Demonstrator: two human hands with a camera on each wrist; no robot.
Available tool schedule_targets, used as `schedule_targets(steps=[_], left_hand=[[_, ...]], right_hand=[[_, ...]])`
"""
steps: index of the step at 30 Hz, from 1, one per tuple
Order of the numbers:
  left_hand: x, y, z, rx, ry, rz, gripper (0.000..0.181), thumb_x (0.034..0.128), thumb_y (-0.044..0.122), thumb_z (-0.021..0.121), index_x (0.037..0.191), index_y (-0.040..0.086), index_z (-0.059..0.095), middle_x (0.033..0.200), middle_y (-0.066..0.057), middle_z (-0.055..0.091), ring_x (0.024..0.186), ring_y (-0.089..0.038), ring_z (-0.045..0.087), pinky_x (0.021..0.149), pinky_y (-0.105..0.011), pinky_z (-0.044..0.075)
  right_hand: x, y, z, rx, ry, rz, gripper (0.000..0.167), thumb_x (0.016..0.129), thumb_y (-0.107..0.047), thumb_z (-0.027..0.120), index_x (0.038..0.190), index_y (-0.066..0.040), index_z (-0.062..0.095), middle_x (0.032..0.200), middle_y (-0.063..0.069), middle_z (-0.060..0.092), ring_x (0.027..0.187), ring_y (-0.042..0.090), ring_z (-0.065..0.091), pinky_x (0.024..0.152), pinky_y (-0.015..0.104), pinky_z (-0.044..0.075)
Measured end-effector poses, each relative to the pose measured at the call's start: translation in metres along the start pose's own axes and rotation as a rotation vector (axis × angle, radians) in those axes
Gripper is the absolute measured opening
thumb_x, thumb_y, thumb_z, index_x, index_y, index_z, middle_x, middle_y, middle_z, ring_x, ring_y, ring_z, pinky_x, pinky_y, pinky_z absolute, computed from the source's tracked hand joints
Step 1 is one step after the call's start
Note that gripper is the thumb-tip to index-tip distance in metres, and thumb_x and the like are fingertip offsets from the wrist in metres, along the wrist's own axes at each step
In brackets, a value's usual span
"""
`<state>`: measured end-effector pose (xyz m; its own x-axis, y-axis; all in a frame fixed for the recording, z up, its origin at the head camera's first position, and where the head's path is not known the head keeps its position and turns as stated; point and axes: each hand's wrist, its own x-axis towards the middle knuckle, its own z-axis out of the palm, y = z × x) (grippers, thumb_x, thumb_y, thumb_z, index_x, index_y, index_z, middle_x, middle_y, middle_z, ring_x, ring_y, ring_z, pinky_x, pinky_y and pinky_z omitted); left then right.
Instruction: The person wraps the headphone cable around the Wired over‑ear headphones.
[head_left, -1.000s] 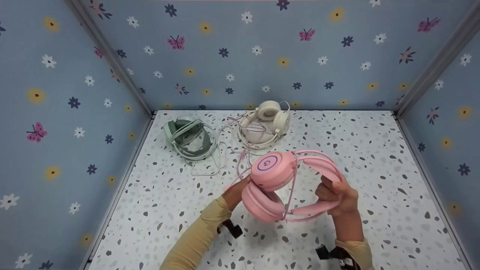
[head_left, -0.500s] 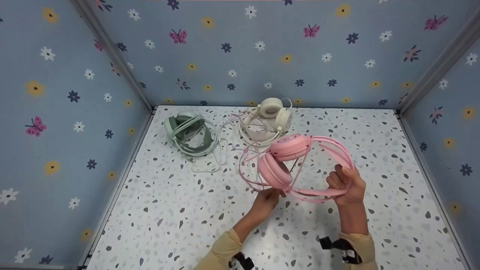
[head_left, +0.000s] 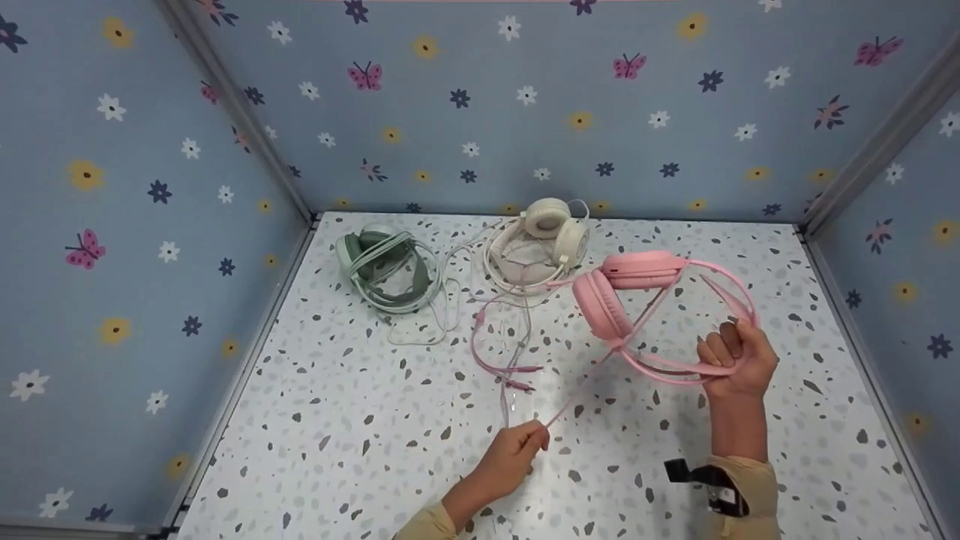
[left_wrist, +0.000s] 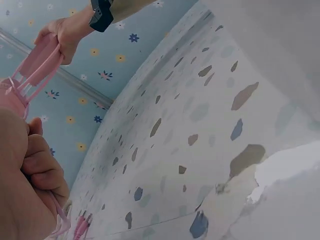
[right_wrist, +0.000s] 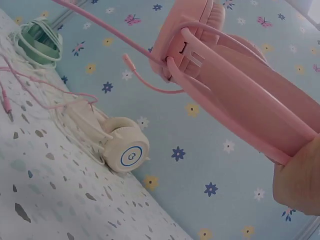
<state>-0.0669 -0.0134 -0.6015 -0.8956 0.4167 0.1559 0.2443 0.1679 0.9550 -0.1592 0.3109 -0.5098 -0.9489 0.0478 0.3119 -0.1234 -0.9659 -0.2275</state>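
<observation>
The right hand [head_left: 741, 360] grips the headband of the pink headphones [head_left: 641, 270] and holds them above the table; its fingers are curled round the band. In the right wrist view the pink headband [right_wrist: 240, 105] runs to the right hand [right_wrist: 300, 175], and a thin pink microphone arm sticks out by the ear cup. Below and left of the ear cups, the left hand [head_left: 506, 461] pinches the pink cable [head_left: 581, 390], which stretches up to the lower cup. The left wrist view shows the left hand [left_wrist: 35, 180] with curled fingers and cable beneath them.
White headphones [head_left: 570, 244] lie near the back wall, with green headphones [head_left: 360, 259] wrapped in their cable to the left. Pink cable plugs [head_left: 521, 369] and loose cords lie on the speckled table [head_left: 337, 450]. Patterned panels [head_left: 525, 112] enclose the back and sides.
The right hand has moved the pink headphones right and away from the white ones. The left hand has come out from behind the ear cups and moved down, drawing the cable out straight.
</observation>
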Motion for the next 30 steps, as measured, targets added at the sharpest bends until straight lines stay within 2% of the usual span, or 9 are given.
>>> schedule_targets(steps=[3,6,12,15,17,22,24,27,30], left_hand=[[-0.002,0.004,-0.002,0.099,0.005,0.084,0.026,0.1045,0.015,0.046,0.081,0.011,0.057,0.058,0.007,0.037,0.047,0.0,0.033,0.043,-0.02,0.033],[-0.001,0.01,-0.002,0.173,0.008,0.133,0.026,0.1045,0.017,0.046,0.081,0.013,0.057,0.057,0.008,0.038,0.048,0.001,0.029,0.044,-0.019,0.031],[-0.001,0.021,-0.003,0.206,-0.012,0.109,0.025,0.1039,0.017,0.048,0.081,0.015,0.058,0.058,0.01,0.038,0.048,0.001,0.03,0.045,-0.018,0.03],[0.0,0.039,-0.009,0.256,-0.031,0.109,0.028,0.1045,0.021,0.047,0.078,0.018,0.056,0.058,0.011,0.039,0.047,0.001,0.03,0.044,-0.017,0.03],[0.002,0.054,-0.014,0.319,-0.04,0.137,0.032,0.1051,0.025,0.045,0.075,0.019,0.052,0.056,0.011,0.038,0.045,0.002,0.029,0.043,-0.017,0.029],[0.01,0.094,-0.035,0.542,-0.069,0.258,0.039,0.1049,0.031,0.045,0.068,0.02,0.043,0.054,0.011,0.031,0.044,0.001,0.025,0.043,-0.016,0.025],[0.017,0.11,-0.045,0.665,-0.114,0.295,0.037,0.1035,0.03,0.049,0.068,0.019,0.045,0.054,0.01,0.032,0.045,-0.001,0.028,0.044,-0.017,0.026],[0.029,0.134,-0.06,0.892,-0.208,0.339,0.03,0.0996,0.03,0.056,0.072,0.018,0.055,0.057,0.01,0.043,0.049,-0.005,0.04,0.046,-0.021,0.033],[0.041,0.155,-0.073,1.094,-0.273,0.408,0.023,0.0954,0.032,0.063,0.077,0.019,0.065,0.062,0.009,0.053,0.053,-0.007,0.05,0.047,-0.025,0.04]], right_hand=[[0.001,-0.003,0.002,-0.014,0.043,-0.008,0.034,0.099,-0.003,0.032,0.066,-0.007,0.029,0.053,0.002,0.019,0.037,0.015,0.023,0.04,0.025,0.015],[0.002,-0.004,0.004,-0.027,0.062,-0.032,0.035,0.099,-0.004,0.033,0.065,-0.008,0.027,0.053,0.001,0.019,0.036,0.015,0.023,0.039,0.024,0.015],[0.002,-0.002,0.007,-0.07,0.063,-0.042,0.035,0.098,-0.001,0.037,0.065,-0.007,0.026,0.053,0.001,0.017,0.037,0.014,0.019,0.041,0.024,0.011],[0.005,0.001,0.009,-0.137,0.056,-0.05,0.034,0.097,0.001,0.041,0.067,-0.006,0.027,0.053,0.002,0.017,0.037,0.014,0.017,0.04,0.024,0.012],[0.006,0.003,0.012,-0.201,0.047,-0.061,0.035,0.096,0.002,0.042,0.066,-0.006,0.027,0.053,0.002,0.016,0.037,0.013,0.016,0.04,0.024,0.012],[0.005,0.01,0.021,-0.402,0.029,-0.091,0.031,0.094,0.003,0.047,0.068,-0.004,0.032,0.054,0.002,0.014,0.037,0.013,0.014,0.039,0.025,0.008],[0.002,0.012,0.025,-0.484,0.036,-0.1,0.026,0.093,0.003,0.051,0.072,-0.002,0.038,0.055,0.003,0.016,0.038,0.014,0.014,0.039,0.026,0.007],[-0.006,0.016,0.031,-0.621,0.051,-0.096,0.018,0.092,0.004,0.057,0.079,-0.001,0.045,0.055,0.005,0.019,0.041,0.016,0.014,0.039,0.027,0.009],[-0.017,0.021,0.035,-0.734,0.033,-0.059,0.015,0.092,0.005,0.057,0.082,-0.001,0.048,0.054,0.007,0.022,0.042,0.019,0.015,0.039,0.029,0.011]])
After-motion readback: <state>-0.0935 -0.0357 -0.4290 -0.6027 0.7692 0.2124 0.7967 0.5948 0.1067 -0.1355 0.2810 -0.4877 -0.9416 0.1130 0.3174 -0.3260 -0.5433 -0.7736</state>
